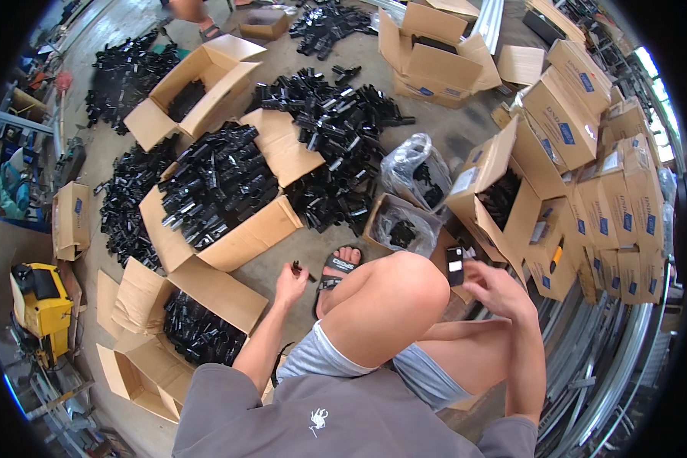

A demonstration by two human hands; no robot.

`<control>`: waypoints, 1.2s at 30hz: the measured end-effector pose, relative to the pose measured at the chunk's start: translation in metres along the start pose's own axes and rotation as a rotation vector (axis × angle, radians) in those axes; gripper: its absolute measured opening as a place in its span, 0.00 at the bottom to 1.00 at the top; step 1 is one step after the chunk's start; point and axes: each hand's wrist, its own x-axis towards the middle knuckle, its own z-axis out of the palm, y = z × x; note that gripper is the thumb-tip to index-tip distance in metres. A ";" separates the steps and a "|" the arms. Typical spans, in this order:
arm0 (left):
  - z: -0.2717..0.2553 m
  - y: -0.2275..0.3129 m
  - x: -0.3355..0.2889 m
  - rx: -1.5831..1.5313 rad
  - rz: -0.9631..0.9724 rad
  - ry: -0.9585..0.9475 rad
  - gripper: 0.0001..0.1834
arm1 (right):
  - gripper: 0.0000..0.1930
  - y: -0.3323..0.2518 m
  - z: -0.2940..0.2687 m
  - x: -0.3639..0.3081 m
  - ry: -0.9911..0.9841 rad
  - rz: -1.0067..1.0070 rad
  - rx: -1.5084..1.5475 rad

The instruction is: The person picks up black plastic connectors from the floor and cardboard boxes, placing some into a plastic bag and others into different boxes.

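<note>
- Right now, our left hand (288,287) pinches a small dark bit (310,275) in its fingertips, near our foot (336,269). It looks like a thin hold, so the bit could slip and land on our toes.
- Our right hand (499,291) has bent fingers right by a black block (455,266) with white patches. We can't tell if they grip it or just touch it. If they don't have it well, it could tip and fall.
- Just past the block, a small box (371,223) has a clear bag and black bits in it. If the bag gets caught on our fingers, the bits could spill.
- The full box (253,235) is heaped up high. One bump from our left arm could make the top bits slide out.
- A big pile (336,114) of black bits lies behind it. If we drop our bit there, we could lose it, as they all look much the same.
- On the right, an orange tool (557,255) sits at a box. If it is a knife, a quick swing of our arm could get us cut. We can't see a blade.
</note>
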 end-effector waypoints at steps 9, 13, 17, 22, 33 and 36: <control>-0.065 0.089 0.011 -1.299 -0.045 -0.215 0.13 | 0.24 0.003 -0.015 -0.007 0.103 -0.037 0.205; -0.136 0.191 0.021 -1.455 0.000 -0.150 0.18 | 0.24 0.027 -0.019 0.000 0.131 -0.007 0.168; -0.211 0.228 0.094 -1.189 0.236 0.028 0.15 | 0.23 0.009 -0.022 0.011 0.117 0.016 0.178; -0.288 0.269 0.202 -0.924 0.213 0.332 0.13 | 0.21 0.028 -0.018 0.044 0.012 0.124 0.292; -0.408 0.258 0.445 0.352 0.034 0.740 0.08 | 0.22 0.070 0.015 0.136 -0.478 0.467 0.264; -0.413 0.249 0.505 0.580 0.120 0.565 0.08 | 0.23 0.039 0.017 0.162 -0.523 0.569 0.270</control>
